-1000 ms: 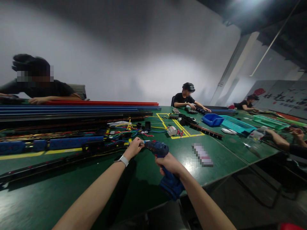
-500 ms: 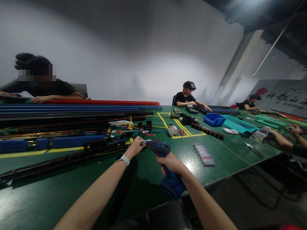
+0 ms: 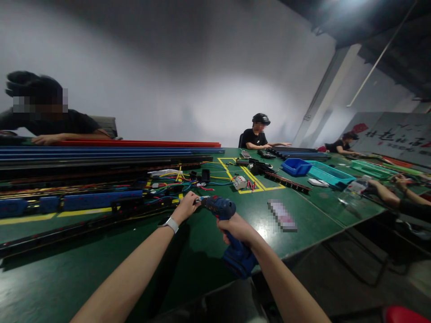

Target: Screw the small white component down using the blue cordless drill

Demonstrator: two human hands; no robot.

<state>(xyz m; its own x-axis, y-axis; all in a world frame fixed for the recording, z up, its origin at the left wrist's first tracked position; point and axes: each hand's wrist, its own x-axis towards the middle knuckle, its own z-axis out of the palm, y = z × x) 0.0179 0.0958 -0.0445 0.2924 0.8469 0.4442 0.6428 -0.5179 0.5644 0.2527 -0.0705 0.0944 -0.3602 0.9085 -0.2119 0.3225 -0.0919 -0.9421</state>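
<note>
My right hand (image 3: 237,228) is wrapped round the handle of a blue cordless drill (image 3: 220,207), which points left. At the drill's tip, my left hand (image 3: 186,207) has its fingers closed on something small that I cannot make out; a watch is on that wrist. Just beyond my left fingers ends a long black rail (image 3: 90,220), lying at a slant on the green table (image 3: 134,251). Coloured wires (image 3: 171,181) and a black square part (image 3: 205,175) lie behind the left hand. A white block (image 3: 239,182) sits further right.
Blue and black rails (image 3: 101,151) fill the back left, with a red rail (image 3: 144,143) behind. A blurred flat item (image 3: 283,216), a blue bin (image 3: 296,167) and a teal tray (image 3: 330,174) are to the right. Several people sit around; one person's hand is near a clear bottle (image 3: 353,187).
The view has shifted slightly, so most things sit further left. The person at the back centre has drawn an arm back from the rails. My hands keep their hold at the drill tip.
</note>
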